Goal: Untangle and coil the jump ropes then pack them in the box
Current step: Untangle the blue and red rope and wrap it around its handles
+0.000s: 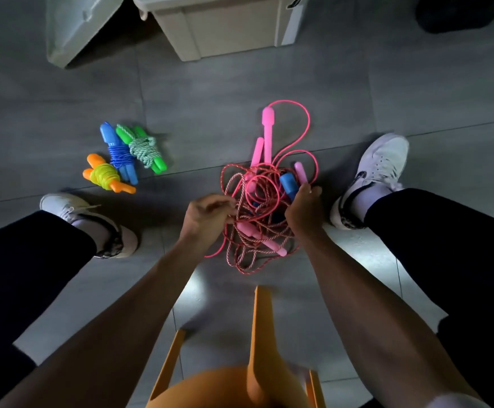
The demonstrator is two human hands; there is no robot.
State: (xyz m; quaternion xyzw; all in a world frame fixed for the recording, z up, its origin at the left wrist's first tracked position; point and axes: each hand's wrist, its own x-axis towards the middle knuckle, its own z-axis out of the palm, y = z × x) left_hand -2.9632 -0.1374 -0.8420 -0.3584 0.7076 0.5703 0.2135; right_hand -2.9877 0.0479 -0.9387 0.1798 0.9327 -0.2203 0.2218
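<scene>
Head view is showing a person sitting on an orange stool [257, 378], both hands reaching into a tangle of jump ropes [257, 219] lying on the grey tiled floor [240, 83] between two white shoes. The left hand [207, 214] is pinching red-and-white cord at the tangle's left edge. The right hand [303, 209] is curling around cords beside a blue handle [288, 184]. Three coiled ropes [123, 156], orange, blue and green, are lying together well to the left. The beige box [225, 28] is standing at the far edge.
</scene>
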